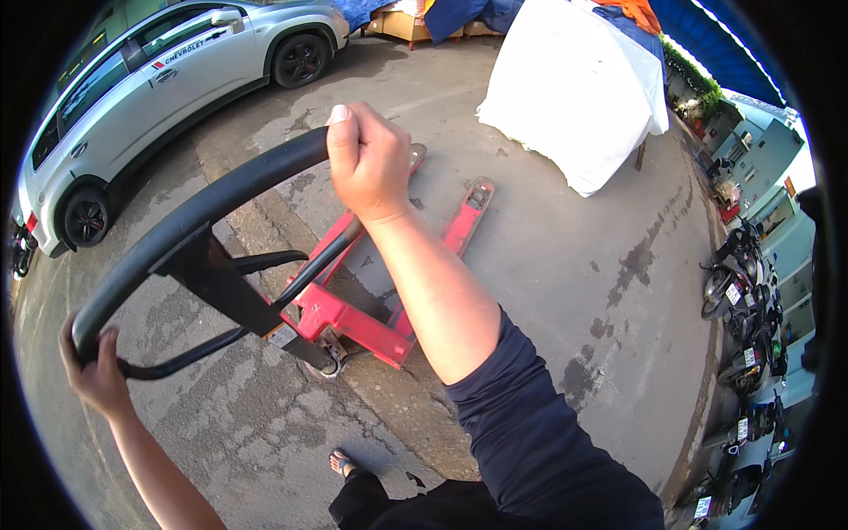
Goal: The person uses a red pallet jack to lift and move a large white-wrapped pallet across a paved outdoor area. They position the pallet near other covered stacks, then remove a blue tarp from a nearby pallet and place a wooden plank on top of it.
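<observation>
Both my hands are on the black loop handle of a red pallet jack. My left hand is closed round the handle's lower left corner. At its upper right end my right hand grips the bar, thumb up. The handle tilts toward me, its dark shaft running down to the jack's wheel and red body. Two red forks point away from me across the ground, with nothing on them; my right wrist and forearm hide part of them.
A silver car stands at the far left. A white sheet covers something bulky ahead, near cardboard boxes and blue tarps. Several motorbikes line the right side. The paving is cracked and patched; my sandalled foot is on it.
</observation>
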Available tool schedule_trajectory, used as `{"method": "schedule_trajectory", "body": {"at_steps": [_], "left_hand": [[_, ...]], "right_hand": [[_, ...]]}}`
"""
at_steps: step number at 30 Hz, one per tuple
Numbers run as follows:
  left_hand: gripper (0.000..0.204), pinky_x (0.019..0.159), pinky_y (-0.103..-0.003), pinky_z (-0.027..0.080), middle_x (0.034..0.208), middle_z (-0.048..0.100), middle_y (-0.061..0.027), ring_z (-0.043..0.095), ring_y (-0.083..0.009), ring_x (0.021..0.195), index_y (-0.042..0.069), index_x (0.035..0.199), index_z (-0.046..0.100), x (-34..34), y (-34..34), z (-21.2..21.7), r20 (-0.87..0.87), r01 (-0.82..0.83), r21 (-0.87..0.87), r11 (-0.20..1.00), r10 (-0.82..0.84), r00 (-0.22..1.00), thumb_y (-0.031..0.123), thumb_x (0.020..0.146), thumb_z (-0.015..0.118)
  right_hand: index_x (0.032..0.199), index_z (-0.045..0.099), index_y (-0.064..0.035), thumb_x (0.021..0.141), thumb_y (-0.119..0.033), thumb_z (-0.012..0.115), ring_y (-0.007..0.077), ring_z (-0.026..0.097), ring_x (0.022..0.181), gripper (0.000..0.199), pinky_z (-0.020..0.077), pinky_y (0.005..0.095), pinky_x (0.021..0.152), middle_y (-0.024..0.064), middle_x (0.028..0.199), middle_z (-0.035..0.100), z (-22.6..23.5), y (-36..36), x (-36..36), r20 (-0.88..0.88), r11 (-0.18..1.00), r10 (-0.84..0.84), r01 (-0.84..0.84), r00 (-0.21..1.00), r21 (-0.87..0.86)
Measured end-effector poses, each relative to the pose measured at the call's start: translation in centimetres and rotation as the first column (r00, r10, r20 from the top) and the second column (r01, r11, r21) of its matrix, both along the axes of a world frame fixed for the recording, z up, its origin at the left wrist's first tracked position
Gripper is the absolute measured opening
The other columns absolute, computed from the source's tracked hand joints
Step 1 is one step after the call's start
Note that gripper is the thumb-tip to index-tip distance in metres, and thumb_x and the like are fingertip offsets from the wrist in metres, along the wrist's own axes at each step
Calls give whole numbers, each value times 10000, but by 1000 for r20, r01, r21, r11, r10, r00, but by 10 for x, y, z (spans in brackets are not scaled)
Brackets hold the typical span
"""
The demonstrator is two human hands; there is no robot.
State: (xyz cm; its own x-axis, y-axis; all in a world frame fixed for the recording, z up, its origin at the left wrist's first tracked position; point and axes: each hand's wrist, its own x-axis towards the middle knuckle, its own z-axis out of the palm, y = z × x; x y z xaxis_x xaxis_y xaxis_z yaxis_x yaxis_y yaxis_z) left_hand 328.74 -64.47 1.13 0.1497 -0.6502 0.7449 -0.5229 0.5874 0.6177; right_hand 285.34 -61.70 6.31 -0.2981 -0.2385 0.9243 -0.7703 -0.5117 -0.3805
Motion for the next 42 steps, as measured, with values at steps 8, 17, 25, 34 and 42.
{"method": "schedule_trajectory", "body": {"at_steps": [8, 17, 25, 34, 42], "left_hand": [[95, 541, -252, 410, 649, 555, -5, 545, -77, 580, 43, 942, 624, -37, -314, 38, 82, 166, 299, 940, -199, 977, 68, 862, 669], [120, 502, -268, 425, 599, 562, -22, 571, -93, 510, 31, 885, 616, -190, -468, 44, -2, 470, 178, 865, -478, 879, 107, 861, 706], [33, 489, -290, 442, 588, 550, -18, 566, -111, 497, 48, 822, 619, -293, -648, 68, -113, 520, 266, 812, -509, 853, 24, 834, 639], [95, 656, -406, 521, 706, 653, -226, 692, -364, 695, 31, 828, 650, -446, -778, 55, -6, 734, -37, 679, -734, 679, 64, 746, 683], [167, 657, -485, 543, 694, 654, -217, 669, -426, 719, 48, 811, 607, -523, -813, 89, 113, 936, 115, 333, -940, 321, 116, 719, 728]], "right_hand": [[682, 541, -75, 913, -249, 629, 354, 591, 560, 303, 450, 445, 502, 122, 614, 566, 13, -136, 66, 57, 953, -297, 293, 953, 74], [689, 573, -60, 946, -272, 590, 391, 592, 558, 334, 451, 472, 510, 154, 599, 576, 2, -268, -69, 40, 767, -642, 642, 766, 6], [1465, 366, -165, 781, -387, 762, 458, 342, 1368, 821, 213, 731, 1061, 215, 1535, 296, 16, -380, -68, -644, 618, -556, 780, 525, 103], [1522, 248, -130, 480, -488, 917, 637, 150, 1385, 1289, 147, 802, 1036, 380, 1539, 148, 4, -470, -100, -767, 134, -595, 971, 240, 200], [1399, 411, -121, 458, -238, 937, 513, 317, 1352, 1085, 285, 643, 1077, 284, 1420, 386, 3, -527, -173, -673, -87, -719, 984, -172, -158]]}}
